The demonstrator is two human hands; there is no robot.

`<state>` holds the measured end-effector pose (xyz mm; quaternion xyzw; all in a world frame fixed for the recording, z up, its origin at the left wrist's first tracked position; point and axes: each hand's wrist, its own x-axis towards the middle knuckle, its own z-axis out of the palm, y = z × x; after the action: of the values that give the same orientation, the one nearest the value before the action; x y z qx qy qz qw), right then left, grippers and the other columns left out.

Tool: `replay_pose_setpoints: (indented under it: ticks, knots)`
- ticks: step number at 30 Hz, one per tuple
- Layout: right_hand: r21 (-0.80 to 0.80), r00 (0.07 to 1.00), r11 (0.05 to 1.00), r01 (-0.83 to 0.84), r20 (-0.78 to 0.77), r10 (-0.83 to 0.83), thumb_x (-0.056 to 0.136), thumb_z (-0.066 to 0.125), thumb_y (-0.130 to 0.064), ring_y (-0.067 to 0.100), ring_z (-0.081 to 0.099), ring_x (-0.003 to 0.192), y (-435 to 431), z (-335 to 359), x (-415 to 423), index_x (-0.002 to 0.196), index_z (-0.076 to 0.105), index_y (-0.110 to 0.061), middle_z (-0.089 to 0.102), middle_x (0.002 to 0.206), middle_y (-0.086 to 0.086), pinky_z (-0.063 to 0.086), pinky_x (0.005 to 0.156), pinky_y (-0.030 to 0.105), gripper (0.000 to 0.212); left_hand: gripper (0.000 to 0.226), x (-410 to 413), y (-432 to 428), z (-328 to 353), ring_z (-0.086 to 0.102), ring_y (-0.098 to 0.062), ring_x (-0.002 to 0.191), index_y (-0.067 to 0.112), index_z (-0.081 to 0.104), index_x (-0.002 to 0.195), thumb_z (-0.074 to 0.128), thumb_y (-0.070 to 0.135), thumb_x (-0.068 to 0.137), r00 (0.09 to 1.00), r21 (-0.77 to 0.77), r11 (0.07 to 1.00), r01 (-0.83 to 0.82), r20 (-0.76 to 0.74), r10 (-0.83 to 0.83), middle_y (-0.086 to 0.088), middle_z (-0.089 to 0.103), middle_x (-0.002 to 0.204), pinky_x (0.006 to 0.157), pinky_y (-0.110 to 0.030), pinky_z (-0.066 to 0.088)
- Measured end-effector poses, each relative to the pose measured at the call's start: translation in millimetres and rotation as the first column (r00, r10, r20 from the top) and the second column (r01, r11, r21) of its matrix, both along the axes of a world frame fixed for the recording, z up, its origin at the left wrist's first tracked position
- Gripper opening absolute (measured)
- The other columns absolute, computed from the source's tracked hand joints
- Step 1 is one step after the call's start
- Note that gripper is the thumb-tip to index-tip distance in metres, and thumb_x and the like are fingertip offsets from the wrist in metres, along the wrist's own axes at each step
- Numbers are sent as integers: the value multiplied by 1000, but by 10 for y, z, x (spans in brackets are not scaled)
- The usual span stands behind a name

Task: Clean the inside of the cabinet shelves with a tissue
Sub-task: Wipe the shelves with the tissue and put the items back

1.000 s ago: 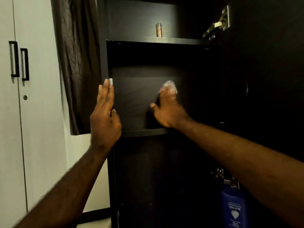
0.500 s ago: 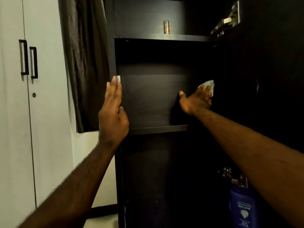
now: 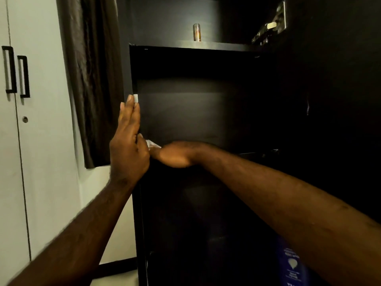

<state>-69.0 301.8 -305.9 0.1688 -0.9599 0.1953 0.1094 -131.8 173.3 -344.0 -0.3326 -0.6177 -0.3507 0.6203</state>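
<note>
**While the left hand [image 3: 128,141] braces the cabinet [image 3: 195,112], the right hand [image 3: 175,154] presses a tissue [image 3: 153,143] to the shelf [image 3: 259,152]**

Where the shelf meets the cabinet's left wall, the white tissue shows as a small crumpled corner between the 2 hands. From where I stand, the right hand lies low and flat on the shelf board, palm down, reaching leftward with the tissue under its fingers. Those fingers look stretched out rather than curled, though their tips are hidden behind the left hand. The left hand stands upright, fingers straight and close together, laid against the cabinet's left front edge; it grips nothing. Just by its fingertips a small white tab [image 3: 135,98] sits on that edge. The 2 hands are very near each other, and I cannot tell whether they touch.

On the shelf above, a small shiny cylinder [image 3: 196,32] stands upright. A metal hinge [image 3: 272,23] glints at the top right. Low on the right, a blue packet [image 3: 291,263] with white print shows in the gloom. To the left hangs a dark curtain [image 3: 92,79], and beyond it are pale wardrobe doors [image 3: 45,141] with 2 black handles [image 3: 11,69] side by side.
</note>
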Motion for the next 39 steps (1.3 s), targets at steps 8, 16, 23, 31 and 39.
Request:
replay_pose_setpoints:
  ticks: [8,16,23,31,39]
  knots:
    - [324,858,794,514,-216,-466,94,53,-41,29,59,101,545,311,25,113,66,-15,61,127,10,44,84,31,34,74,9,11,-8,17,-24,152,1,30,152,45,-23,84,1000,-7,1000,-6,-15,5,-8,24,162,123,-27,20]
    - [197,662,633,748,-154,-734,94,47,-46,31,52,129,1167,150,-140,136,56,-10,51,144,12,43,104,36,55,75,10,2,-15,16,-22,152,4,29,153,45,-23,84,1000,7,1000,-2,-11,2,-7,24,163,123,-26,18]
    - [-18,655,698,716,-326,-681,90,44,-37,34,54,120,1178,-22,-168,118,63,-2,59,130,19,39,107,37,48,73,-7,18,-18,15,-22,152,3,29,153,44,-21,86,1000,9,1000,4,-10,-4,-7,23,163,123,-28,19]
    - [278,902,932,231,-422,-97,99,42,-25,12,18,149,1295,-11,-226,157,16,-25,4,164,-10,19,121,32,63,73,-3,16,-14,17,-24,152,3,29,153,45,-21,86,1000,9,1000,-14,-9,14,-8,24,163,122,-22,16]
    - [147,913,960,237,-373,-168,95,46,-61,11,51,49,1211,-34,-145,47,60,-45,49,43,-7,38,54,29,53,73,0,10,-7,17,-24,152,4,29,153,46,-21,86,1000,11,1000,-9,-12,9,-8,24,163,121,-19,16]
